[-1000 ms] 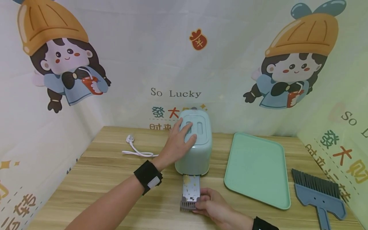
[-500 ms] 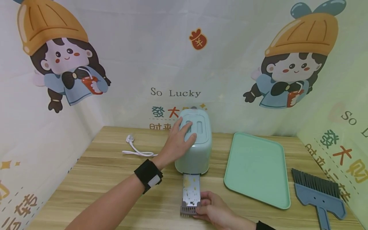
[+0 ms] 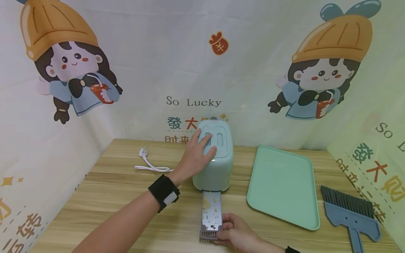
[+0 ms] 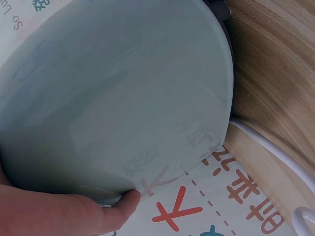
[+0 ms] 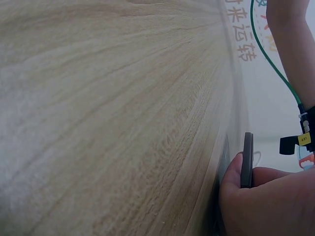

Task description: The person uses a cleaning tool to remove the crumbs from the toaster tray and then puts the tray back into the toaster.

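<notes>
A pale mint toaster point(image 3: 215, 174) stands at the middle of the table with two slots facing up. My left hand point(image 3: 197, 154) rests on its top, fingers spread over the slots. In the left wrist view a finger point(image 4: 125, 204) touches the toaster's glossy side point(image 4: 123, 103). Out of the toaster's base juts a metal crumb tray point(image 3: 211, 211) with yellow crumbs on it, its inner end hidden under the body. My right hand point(image 3: 237, 232) pinches the right side of its grey slotted front. In the right wrist view the dark tray edge point(image 5: 247, 160) shows between thumb and finger.
A green flat tray point(image 3: 284, 189) lies right of the toaster. Beyond it, by the table's right edge, is a blue brush point(image 3: 349, 214) with dark bristles. A white power cord point(image 3: 155, 169) with a plug lies to the left. A printed cloth point(image 3: 190, 70) hangs behind the table.
The crumb tray has slid a little farther out toward me, with my right hand moving back along with it. My left hand has stayed on the toaster.
</notes>
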Motion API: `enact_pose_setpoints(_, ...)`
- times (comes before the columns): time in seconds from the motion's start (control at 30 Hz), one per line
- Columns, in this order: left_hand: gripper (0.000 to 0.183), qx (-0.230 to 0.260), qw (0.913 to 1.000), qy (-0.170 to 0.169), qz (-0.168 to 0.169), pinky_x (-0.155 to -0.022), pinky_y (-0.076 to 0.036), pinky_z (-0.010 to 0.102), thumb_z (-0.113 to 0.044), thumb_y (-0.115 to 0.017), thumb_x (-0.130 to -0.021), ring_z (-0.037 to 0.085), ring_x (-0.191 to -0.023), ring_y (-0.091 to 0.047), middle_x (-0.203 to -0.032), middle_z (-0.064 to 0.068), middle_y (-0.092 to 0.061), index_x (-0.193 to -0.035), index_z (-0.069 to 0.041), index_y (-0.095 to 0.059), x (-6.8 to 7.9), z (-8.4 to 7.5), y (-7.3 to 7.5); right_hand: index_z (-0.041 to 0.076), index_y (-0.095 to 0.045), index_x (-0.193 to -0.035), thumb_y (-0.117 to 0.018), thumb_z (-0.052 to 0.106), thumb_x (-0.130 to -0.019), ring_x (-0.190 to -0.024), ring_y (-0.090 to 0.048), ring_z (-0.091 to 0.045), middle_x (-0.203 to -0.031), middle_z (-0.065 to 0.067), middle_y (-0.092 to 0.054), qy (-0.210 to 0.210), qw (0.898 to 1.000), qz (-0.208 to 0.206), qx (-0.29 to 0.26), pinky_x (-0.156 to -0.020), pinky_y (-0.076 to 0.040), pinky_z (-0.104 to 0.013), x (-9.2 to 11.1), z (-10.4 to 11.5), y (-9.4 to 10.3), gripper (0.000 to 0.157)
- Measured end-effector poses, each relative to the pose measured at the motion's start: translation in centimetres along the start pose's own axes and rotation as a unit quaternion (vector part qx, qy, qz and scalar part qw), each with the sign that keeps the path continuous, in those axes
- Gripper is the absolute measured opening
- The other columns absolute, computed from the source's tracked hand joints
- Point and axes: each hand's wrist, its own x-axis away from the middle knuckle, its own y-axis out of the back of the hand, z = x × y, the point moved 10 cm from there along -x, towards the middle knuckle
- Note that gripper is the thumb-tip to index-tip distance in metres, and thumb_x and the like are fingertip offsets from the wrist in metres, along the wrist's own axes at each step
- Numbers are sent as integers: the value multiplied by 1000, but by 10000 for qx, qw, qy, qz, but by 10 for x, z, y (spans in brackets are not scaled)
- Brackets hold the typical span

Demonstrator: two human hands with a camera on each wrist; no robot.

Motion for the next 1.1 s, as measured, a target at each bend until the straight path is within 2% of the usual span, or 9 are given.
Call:
enact_pose_setpoints(0.27,60,40,10000,-17,21,-110,-22,56,-51,-41,-96,30,-140,-9,-156,12,-9,-145,-16,-39,0,0,0,-18,-31,-123,-51,-19,-81,-89,-61,-25,-96,-19,-57,113,9999,101,21,-84,-54,-42,5,-1,0,47)
enact_pose_setpoints(0.5,61,28,10000,-50,35,-110,-22,56,-52,-40,-96,31,-140,-9,-156,13,-9,-145,-15,-38,-1,0,-1,-18,-31,-124,-52,-16,-82,-90,-62,-26,-97,-19,-58,-32,9998,120,152,-83,-55,-42,10,-5,4,47)
enact_pose_setpoints(0.63,60,18,10000,-35,38,-110,-21,56,-52,-41,-97,30,-140,-9,-156,14,-9,-145,-15,-38,-1,1,-1,-16,-33,-123,-54,-15,-82,-86,-63,-25,-95,-16,-60,-43,9993,151,331,-80,-56,-41,14,-7,6,46)
enact_pose_setpoints(0.9,60,57,10000,-2,56,-109,-23,57,-52,-42,-97,31,-140,-9,-156,13,-8,-145,-16,-38,-1,1,-1,-12,-42,-122,-60,-9,-82,-83,-62,-18,-92,-11,-62,-284,9960,166,826,-73,-55,-30,20,-11,14,44)
enact_pose_setpoints(1.1,60,27,10000,6,50,-109,-23,57,-52,-41,-97,30,-140,-9,-156,12,-8,-145,-16,-38,-1,2,-1,-12,-41,-124,-61,-5,-83,-84,-62,-20,-93,-12,-63,-284,9949,252,934,-72,-55,-31,26,-12,24,46)
